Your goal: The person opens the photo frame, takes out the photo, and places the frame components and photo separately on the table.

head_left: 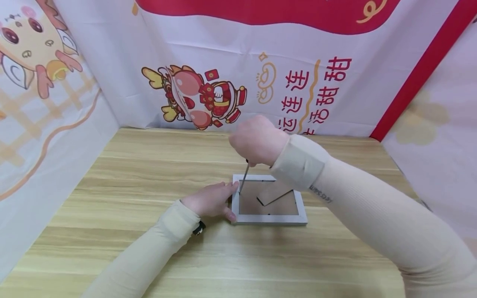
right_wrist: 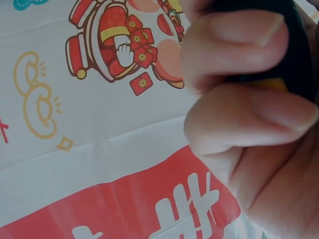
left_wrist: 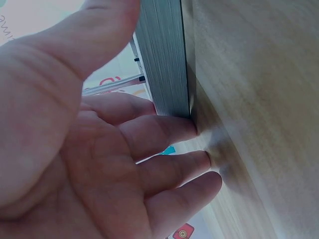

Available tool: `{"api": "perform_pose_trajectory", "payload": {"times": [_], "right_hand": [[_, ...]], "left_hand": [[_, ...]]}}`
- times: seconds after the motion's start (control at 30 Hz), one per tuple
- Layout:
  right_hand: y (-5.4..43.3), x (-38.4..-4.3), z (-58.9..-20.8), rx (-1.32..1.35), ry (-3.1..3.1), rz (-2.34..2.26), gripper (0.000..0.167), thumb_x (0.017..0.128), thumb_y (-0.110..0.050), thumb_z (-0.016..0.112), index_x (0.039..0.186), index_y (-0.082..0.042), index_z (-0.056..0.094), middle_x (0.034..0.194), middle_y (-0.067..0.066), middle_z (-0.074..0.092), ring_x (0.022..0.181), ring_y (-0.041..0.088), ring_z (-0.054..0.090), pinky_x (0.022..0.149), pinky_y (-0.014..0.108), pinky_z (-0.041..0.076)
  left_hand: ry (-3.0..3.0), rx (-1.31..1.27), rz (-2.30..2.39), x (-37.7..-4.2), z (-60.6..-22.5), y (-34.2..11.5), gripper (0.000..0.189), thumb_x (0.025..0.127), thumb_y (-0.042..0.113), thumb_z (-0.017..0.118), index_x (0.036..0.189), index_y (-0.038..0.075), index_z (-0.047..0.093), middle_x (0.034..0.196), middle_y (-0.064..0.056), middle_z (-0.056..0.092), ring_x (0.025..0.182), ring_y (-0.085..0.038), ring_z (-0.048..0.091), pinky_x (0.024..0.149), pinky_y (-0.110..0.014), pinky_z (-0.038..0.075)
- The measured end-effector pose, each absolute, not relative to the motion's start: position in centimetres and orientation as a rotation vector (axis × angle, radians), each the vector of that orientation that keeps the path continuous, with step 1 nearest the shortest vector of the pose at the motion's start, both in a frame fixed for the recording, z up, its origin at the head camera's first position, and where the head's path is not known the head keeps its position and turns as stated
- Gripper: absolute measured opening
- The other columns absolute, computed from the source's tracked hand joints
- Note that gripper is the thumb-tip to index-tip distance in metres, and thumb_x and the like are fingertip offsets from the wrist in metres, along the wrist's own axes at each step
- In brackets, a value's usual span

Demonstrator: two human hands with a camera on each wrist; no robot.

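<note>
A grey-white picture frame (head_left: 270,218) lies back up on the table, its brown backing board (head_left: 250,207) and a flap-like stand (head_left: 275,191) showing. My left hand (head_left: 211,199) rests against the frame's left side, thumb by the near corner. In the left wrist view, the outstretched fingers (left_wrist: 167,174) reach the wood, near the frame's grey side (left_wrist: 164,55). Above the frame, my right hand (head_left: 258,140) grips a screwdriver (head_left: 244,178) by its dark handle (right_wrist: 299,55). Its thin metal shaft slants down to the inner left edge of the frame. My right sleeve covers the frame's far right part.
The wood-grain table (head_left: 149,165) extends around the frame. A printed cloth (head_left: 130,74) with cartoon figures and red lettering hangs behind the table, and similar cloths stand at both sides. A dark band (head_left: 199,227) shows at my left wrist.
</note>
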State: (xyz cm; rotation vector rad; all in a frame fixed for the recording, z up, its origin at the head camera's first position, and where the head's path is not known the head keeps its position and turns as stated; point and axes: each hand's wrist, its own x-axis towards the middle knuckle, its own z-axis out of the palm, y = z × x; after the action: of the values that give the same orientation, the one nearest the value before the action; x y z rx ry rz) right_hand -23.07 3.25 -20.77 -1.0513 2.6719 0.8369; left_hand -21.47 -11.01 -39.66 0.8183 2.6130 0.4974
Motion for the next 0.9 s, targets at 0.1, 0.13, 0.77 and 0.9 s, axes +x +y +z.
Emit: {"api": "perform_pose_trajectory", "payload": {"times": [0.1, 0.13, 0.77, 0.9], "right_hand": [[3.8, -23.0, -20.8, -1.061, 2.691, 0.835, 0.024, 0.077, -0.033, 0.086, 0.087, -0.017, 0.072, 0.078, -0.004, 0.066, 0.073, 0.016, 0.059, 0.067, 0.031, 0.056], [4.0, -23.0, -20.8, -1.063, 2.7, 0.825, 0.024, 0.077, -0.034, 0.086, 0.088, -0.017, 0.073, 0.078, -0.004, 0.066, 0.073, 0.016, 0.059, 0.067, 0.031, 0.056], [5.9, -23.2, -21.1, -0.949, 2.694, 0.709, 0.03, 0.078, -0.039, 0.083, 0.09, -0.016, 0.069, 0.078, -0.004, 0.063, 0.073, 0.016, 0.06, 0.062, 0.03, 0.053], [5.9, -23.3, -21.2, -0.943, 2.703, 0.698, 0.029, 0.078, -0.038, 0.084, 0.09, -0.016, 0.069, 0.078, -0.004, 0.064, 0.073, 0.017, 0.061, 0.062, 0.031, 0.053]], "left_hand": [[2.612, 0.817, 0.505, -21.4, -39.6, -11.0, 0.104, 0.074, 0.04, 0.086, 0.153, -0.002, 0.031, 0.146, -0.018, 0.049, 0.113, -0.022, 0.055, 0.103, -0.039, 0.044], [2.611, 0.817, 0.505, -21.5, -39.6, -11.0, 0.105, 0.074, 0.04, 0.086, 0.153, -0.002, 0.031, 0.147, -0.018, 0.047, 0.115, -0.023, 0.055, 0.104, -0.039, 0.043], [2.6, 0.718, 0.497, -21.7, -39.7, -10.8, 0.106, 0.072, 0.043, 0.086, 0.154, 0.004, 0.032, 0.138, -0.017, 0.054, 0.109, -0.021, 0.055, 0.101, -0.04, 0.044], [2.596, 0.712, 0.503, -21.7, -39.8, -10.8, 0.106, 0.072, 0.043, 0.086, 0.155, 0.005, 0.031, 0.142, -0.017, 0.051, 0.112, -0.022, 0.054, 0.102, -0.04, 0.043]]}}
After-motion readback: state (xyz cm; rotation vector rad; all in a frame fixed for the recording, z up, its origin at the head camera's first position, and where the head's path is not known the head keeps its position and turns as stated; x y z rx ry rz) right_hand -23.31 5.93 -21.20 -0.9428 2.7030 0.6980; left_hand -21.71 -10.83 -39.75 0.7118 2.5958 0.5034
